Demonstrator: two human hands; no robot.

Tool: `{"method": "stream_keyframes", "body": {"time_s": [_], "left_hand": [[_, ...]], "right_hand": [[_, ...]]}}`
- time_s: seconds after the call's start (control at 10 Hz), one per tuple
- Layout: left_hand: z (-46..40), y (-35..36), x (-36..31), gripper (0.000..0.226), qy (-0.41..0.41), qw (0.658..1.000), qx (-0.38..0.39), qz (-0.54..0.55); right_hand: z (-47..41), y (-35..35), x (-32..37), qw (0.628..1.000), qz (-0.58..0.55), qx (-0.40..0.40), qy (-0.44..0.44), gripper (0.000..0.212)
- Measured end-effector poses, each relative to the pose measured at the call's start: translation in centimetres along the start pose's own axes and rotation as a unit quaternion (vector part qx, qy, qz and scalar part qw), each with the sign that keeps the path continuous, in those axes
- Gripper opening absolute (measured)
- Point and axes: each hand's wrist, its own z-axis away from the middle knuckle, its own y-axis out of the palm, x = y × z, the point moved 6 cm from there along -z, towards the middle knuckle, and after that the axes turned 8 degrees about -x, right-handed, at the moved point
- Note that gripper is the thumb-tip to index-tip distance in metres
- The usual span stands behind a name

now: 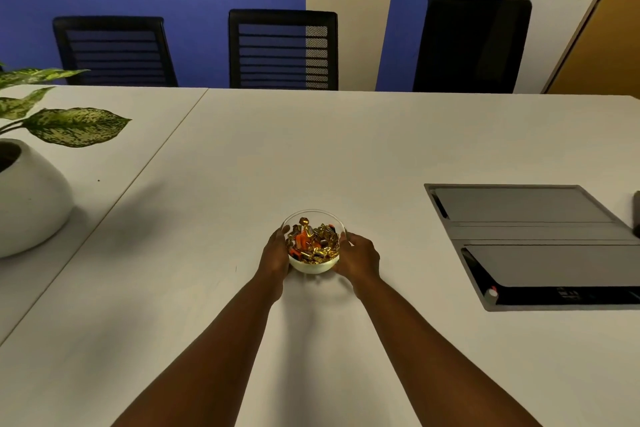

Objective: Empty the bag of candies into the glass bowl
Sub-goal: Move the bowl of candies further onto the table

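A small glass bowl (313,266) stands on the white table (311,156), a little right of centre. It holds a heap of gold-wrapped and orange candies (311,241). My left hand (274,255) cups the bowl's left side and my right hand (358,257) cups its right side, fingers against the glass. Both forearms reach in from the bottom edge. No bag is in view.
A white pot with a leafy plant (31,198) stands at the left edge. A grey hatch panel (533,243) is set into the table at the right, with a dark object (636,215) beside it. Three black chairs (283,48) line the far side.
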Motion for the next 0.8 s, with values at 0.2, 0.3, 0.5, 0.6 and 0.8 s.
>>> {"method": "stream_keyframes", "body": {"time_s": [0.2, 0.3, 0.5, 0.6, 0.8], "left_hand": [[-0.2, -0.2, -0.1, 0.041, 0.003, 0.999, -0.015, -0.041], [-0.1, -0.3, 0.0, 0.041, 0.001, 0.999, -0.019, -0.050], [0.0, -0.7, -0.4, 0.053, 0.020, 0.991, -0.051, -0.126], [1.0, -1.3, -2.1, 0.058, 0.119, 0.944, -0.084, -0.297], [3.4, -1.5, -4.7, 0.060, 0.248, 0.839, -0.095, -0.475]], "right_hand": [[0.3, 0.0, -0.1, 1.000, -0.002, 0.016, 0.000, 0.037], [0.4, -0.1, -0.1, 1.000, -0.008, 0.023, -0.002, 0.036], [0.6, -0.5, -0.5, 0.999, 0.006, 0.038, 0.016, 0.041], [0.6, -1.3, -0.2, 0.998, 0.052, 0.034, 0.007, 0.050], [1.1, -2.8, 1.4, 0.994, 0.104, 0.027, -0.033, 0.053]]}}
